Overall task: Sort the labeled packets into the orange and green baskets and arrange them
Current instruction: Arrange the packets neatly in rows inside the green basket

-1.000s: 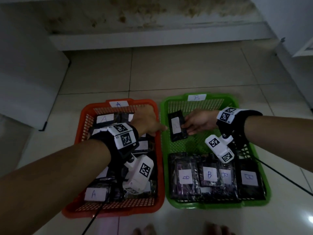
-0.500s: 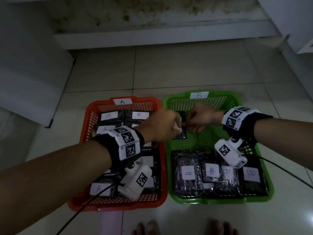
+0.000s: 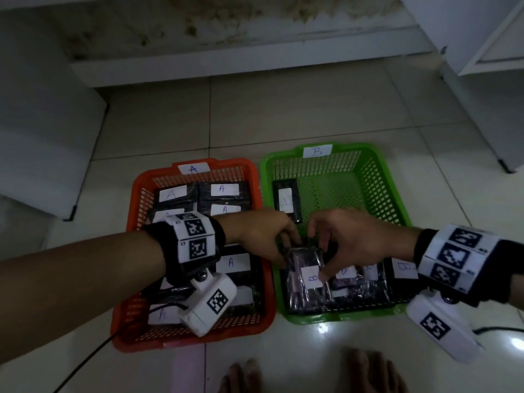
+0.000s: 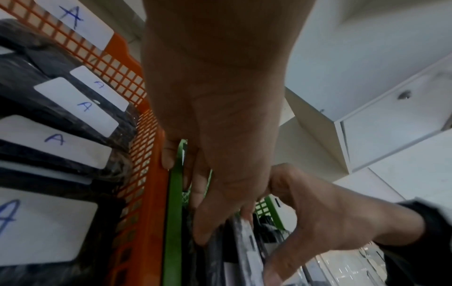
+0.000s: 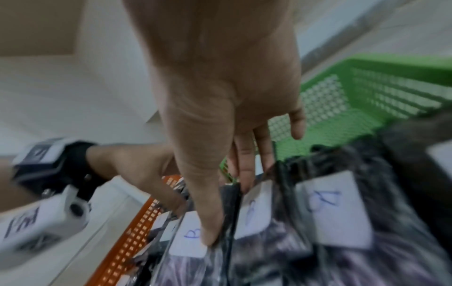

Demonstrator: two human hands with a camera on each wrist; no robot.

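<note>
The orange basket (image 3: 141,194), tagged A, holds several dark packets with A labels (image 3: 222,189). Beside it on the right, the green basket (image 3: 380,180), tagged B, has a row of B packets along its front and one packet (image 3: 287,202) lying at its back left. My left hand (image 3: 283,248) grips the top edge of the front-left B packet (image 3: 304,290). My right hand (image 3: 326,251) pinches the same packet, thumb on its white label (image 5: 188,234) and fingers (image 5: 244,166) behind the top edge. In the left wrist view both hands meet over this packet (image 4: 242,241).
The baskets sit side by side on a pale tiled floor (image 3: 283,114), rims touching. A white wall base (image 3: 255,61) runs behind, white furniture (image 3: 42,131) stands left and a cabinet (image 3: 482,38) right. Bare toes (image 3: 368,373) show at the front edge. Cables trail from both wrists.
Both hands came from the back of the green basket toward its front. The packet they handled now lies at the back left, and they hold the front-left B packet.
</note>
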